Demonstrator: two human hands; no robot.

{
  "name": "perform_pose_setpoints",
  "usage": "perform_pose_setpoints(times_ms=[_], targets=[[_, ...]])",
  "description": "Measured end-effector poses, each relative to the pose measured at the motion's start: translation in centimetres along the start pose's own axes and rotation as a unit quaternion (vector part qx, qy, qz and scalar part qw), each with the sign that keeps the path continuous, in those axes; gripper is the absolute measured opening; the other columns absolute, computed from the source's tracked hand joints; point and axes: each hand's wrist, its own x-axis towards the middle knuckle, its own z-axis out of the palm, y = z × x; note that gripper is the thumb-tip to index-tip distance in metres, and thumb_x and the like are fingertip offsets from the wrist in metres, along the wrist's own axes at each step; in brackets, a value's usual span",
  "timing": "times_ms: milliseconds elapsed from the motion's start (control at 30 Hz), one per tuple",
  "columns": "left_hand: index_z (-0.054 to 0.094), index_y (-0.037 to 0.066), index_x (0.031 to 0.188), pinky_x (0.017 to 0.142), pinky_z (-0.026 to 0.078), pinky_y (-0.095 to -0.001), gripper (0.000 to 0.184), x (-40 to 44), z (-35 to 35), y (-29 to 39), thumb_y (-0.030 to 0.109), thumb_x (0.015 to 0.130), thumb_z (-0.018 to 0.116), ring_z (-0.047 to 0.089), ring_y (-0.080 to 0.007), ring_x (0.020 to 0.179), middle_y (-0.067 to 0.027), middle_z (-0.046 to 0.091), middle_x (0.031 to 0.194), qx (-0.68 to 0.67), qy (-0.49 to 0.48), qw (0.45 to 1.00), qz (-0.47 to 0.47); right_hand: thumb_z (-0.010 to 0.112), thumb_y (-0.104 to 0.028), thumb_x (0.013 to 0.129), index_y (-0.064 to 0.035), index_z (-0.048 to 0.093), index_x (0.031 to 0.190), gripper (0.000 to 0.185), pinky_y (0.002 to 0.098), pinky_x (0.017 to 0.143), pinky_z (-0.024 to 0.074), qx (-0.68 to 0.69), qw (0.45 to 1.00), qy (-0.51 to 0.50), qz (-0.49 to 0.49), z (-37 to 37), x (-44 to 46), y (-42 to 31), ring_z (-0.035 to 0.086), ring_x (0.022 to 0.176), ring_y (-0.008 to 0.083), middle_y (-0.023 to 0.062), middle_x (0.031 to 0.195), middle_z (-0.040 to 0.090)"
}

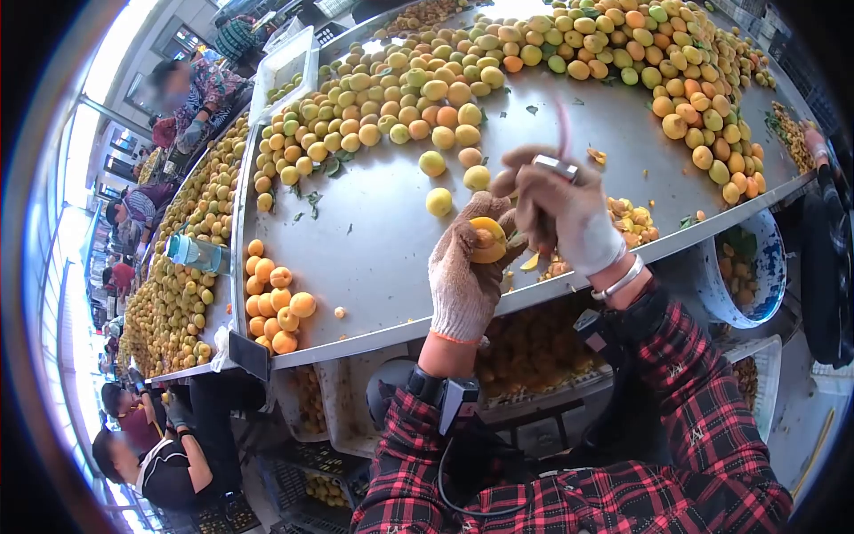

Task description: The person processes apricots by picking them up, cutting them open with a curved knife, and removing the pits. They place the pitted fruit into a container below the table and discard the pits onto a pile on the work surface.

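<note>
My left hand, in a tan and white knit glove, holds a cut-open apricot with its brown pit showing in the flesh. Beside it, my gloved right hand is closed around a small tool with a silvery piece at the knuckles; a thin pinkish streak rises from it, blurred, so its kind is unclear. Whole apricots lie just beyond my left hand. Under and to the right of my right hand are cut apricot pieces on the metal table.
Heaps of apricots spread along the far side, with a small orange group at the left. A blue-and-white bucket stands at the right edge, and crates sit below. A jar stands on the neighbouring table, where other people work.
</note>
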Motion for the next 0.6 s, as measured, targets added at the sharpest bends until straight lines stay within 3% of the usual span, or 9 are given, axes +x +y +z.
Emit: perform_pose_setpoints(times_ms=[67, 167, 200, 267, 300, 333, 400, 533, 600], targets=[[0.049, -0.005, 0.134, 0.089, 0.057, -0.0452, 0.043, -0.2, -0.2, -0.4, 0.021, 0.099, 0.049, 0.061, -0.0314, 0.114, -0.0171, 0.056, 0.127, 0.039, -0.004, 0.999, 0.000, 0.061, -0.020, 0.096, -0.0040, 0.065, 0.110, 0.022, 0.0202, 0.039, 0.0416, 0.045, 0.999, 0.015, -0.025, -0.1, 0.6, -0.5, 0.058, 0.050, 0.0064, 0.0019, 0.074, 0.066], [0.057, -0.005, 0.125, 0.072, 0.061, -0.0381, 0.039, -0.4, 0.4, -1.3, 0.023, 0.099, 0.049, 0.068, -0.0301, 0.102, -0.0162, 0.061, 0.121, 0.113, 0.015, 0.993, -0.033, 0.054, -0.018, 0.098, 0.0013, 0.059, 0.107, 0.022, 0.0236, 0.038, 0.0295, 0.092, 0.991, 0.078, -0.061, 0.5, 1.1, -1.1, 0.038, 0.043, 0.0080, -0.0003, 0.059, 0.045], [0.057, -0.005, 0.125, 0.072, 0.061, -0.0381, 0.039, -0.5, 0.4, -1.6, 0.023, 0.099, 0.049, 0.068, -0.0301, 0.102, -0.0162, 0.061, 0.121, 0.114, 0.013, 0.993, -0.036, 0.054, -0.018, 0.098, 0.0013, 0.059, 0.107, 0.022, 0.0236, 0.038, 0.0295, 0.092, 0.990, 0.082, -0.062, 0.5, 1.2, -1.1, 0.038, 0.043, 0.0080, -0.0003, 0.059, 0.045], [0.055, -0.006, 0.124, 0.068, 0.060, -0.0332, 0.046, -0.9, 0.5, -2.0, 0.034, 0.100, 0.050, 0.070, -0.0262, 0.091, -0.0144, 0.065, 0.107, 0.260, -0.042, 0.965, -0.001, 0.055, -0.019, 0.098, 0.0006, 0.059, 0.107, 0.022, 0.0232, 0.038, 0.0281, 0.087, 0.990, 0.082, -0.079, 0.5, 1.3, -1.0, 0.037, 0.043, 0.0076, -0.0003, 0.059, 0.044], [0.057, -0.005, 0.121, 0.057, 0.055, -0.0287, 0.050, -0.9, 0.6, -2.7, 0.041, 0.101, 0.048, 0.071, -0.0220, 0.082, -0.0127, 0.067, 0.099, 0.350, -0.051, 0.934, 0.053, 0.057, -0.018, 0.097, -0.0003, 0.060, 0.105, 0.020, 0.0233, 0.039, 0.0277, 0.088, 0.989, 0.092, -0.077, 0.7, 1.3, -1.0, 0.037, 0.043, 0.0073, -0.0012, 0.058, 0.043], [0.057, -0.005, 0.121, 0.057, 0.055, -0.0287, 0.050, -0.8, 0.5, -3.0, 0.041, 0.101, 0.048, 0.071, -0.0220, 0.082, -0.0127, 0.067, 0.099, 0.349, -0.051, 0.934, 0.053, 0.057, -0.018, 0.097, -0.0003, 0.060, 0.105, 0.020, 0.0233, 0.039, 0.0277, 0.088, 0.989, 0.093, -0.077, 0.7, 1.2, -1.0, 0.037, 0.043, 0.0073, -0.0012, 0.058, 0.043], [0.059, -0.003, 0.119, 0.049, 0.048, -0.0247, 0.053, -0.7, 0.4, -3.3, 0.045, 0.101, 0.048, 0.069, -0.0190, 0.073, -0.0122, 0.067, 0.093, 0.198, 0.029, 0.978, -0.054, 0.060, -0.017, 0.096, -0.0009, 0.062, 0.103, 0.017, 0.0228, 0.039, 0.0284, 0.046, 0.988, 0.102, -0.106, 0.7, 1.2, -1.0, 0.038, 0.044, 0.0063, -0.0019, 0.058, 0.045], [0.061, -0.002, 0.114, 0.046, 0.044, -0.0235, 0.048, -0.8, 0.9, -3.5, 0.042, 0.101, 0.049, 0.065, -0.0181, 0.063, -0.0123, 0.067, 0.087, 0.270, 0.017, 0.962, -0.030, 0.063, -0.014, 0.095, -0.0011, 0.063, 0.101, 0.014, 0.0223, 0.040, 0.0298, 0.010, 0.987, 0.082, -0.136, 0.3, 0.9, -0.7, 0.041, 0.046, 0.0054, -0.0022, 0.059, 0.047], [0.062, -0.002, 0.105, 0.046, 0.046, -0.0247, 0.039, -0.9, 1.5, -3.4, 0.035, 0.100, 0.050, 0.063, -0.0187, 0.058, -0.0117, 0.065, 0.079, 0.265, 0.055, 0.961, -0.056, 0.066, -0.012, 0.093, -0.0025, 0.066, 0.103, 0.014, 0.0178, 0.046, 0.0355, 0.015, 0.989, 0.031, -0.142, 0.5, 0.4, -0.4, 0.049, 0.057, 0.0008, -0.0040, 0.074, 0.060]])
